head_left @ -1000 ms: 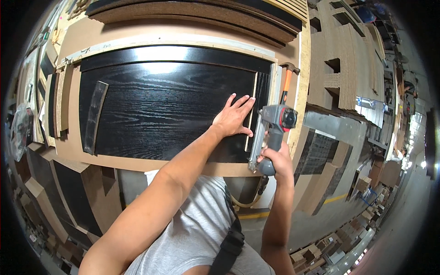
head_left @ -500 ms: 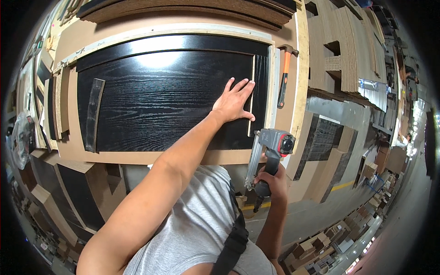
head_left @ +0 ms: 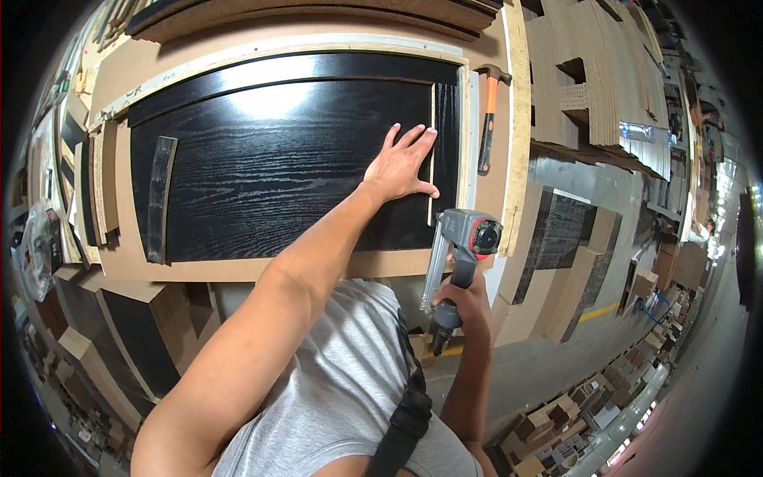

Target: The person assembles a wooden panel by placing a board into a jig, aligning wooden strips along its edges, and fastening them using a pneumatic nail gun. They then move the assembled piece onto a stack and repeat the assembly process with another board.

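Note:
My left hand (head_left: pixel 397 164) lies with spread fingers on a black wood-grain panel (head_left: pixel 270 183), its fingertips and thumb along a narrow light-edged strip (head_left: pixel 432 159) near the panel's right end. In my right hand (head_left: pixel 469 300) is the handle of a grey and black nail gun (head_left: pixel 467 238). The gun's nose is at the lower right corner of the panel, near the strip's lower end; whether it touches is hard to see. A loose dark strip (head_left: pixel 161 199) lies across the panel's left end. White and pale wooden rails (head_left: pixel 278 49) border the panel's top and right sides.
A claw hammer (head_left: pixel 489 119) with an orange and black handle lies right of the rail. Stacked dark boards (head_left: pixel 318 12) sit along the far side. Brown board stacks (head_left: pixel 584 71) stand to the right, and cut boards (head_left: pixel 99 191) at the left edge. More panels (head_left: pixel 556 254) lie lower right.
The whole view has shifted slightly. My right hand and the nail gun are a little higher and to the left in view. My left hand still presses at the strip.

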### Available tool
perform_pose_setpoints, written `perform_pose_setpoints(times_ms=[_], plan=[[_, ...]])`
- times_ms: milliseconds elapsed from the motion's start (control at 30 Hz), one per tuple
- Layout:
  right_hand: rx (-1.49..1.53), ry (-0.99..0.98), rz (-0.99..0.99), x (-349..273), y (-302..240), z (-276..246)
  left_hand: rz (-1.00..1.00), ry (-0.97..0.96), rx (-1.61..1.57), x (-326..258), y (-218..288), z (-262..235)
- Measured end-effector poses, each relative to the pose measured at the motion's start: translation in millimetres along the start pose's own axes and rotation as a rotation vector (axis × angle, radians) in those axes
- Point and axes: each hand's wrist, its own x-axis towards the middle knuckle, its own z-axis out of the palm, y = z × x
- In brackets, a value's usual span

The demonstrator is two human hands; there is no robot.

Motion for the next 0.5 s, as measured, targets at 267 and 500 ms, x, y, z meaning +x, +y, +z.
perform_pose_setpoints(times_ms=[267,500], plan=[[0.123,-0.002,-0.172,-36,51,24,-0.002,0.003,-0.029,-4,-6,-2],[0.130,0.013,-0.085,-68,85,48,0.073,-0.043,-0.184,-23,-38,-4]])
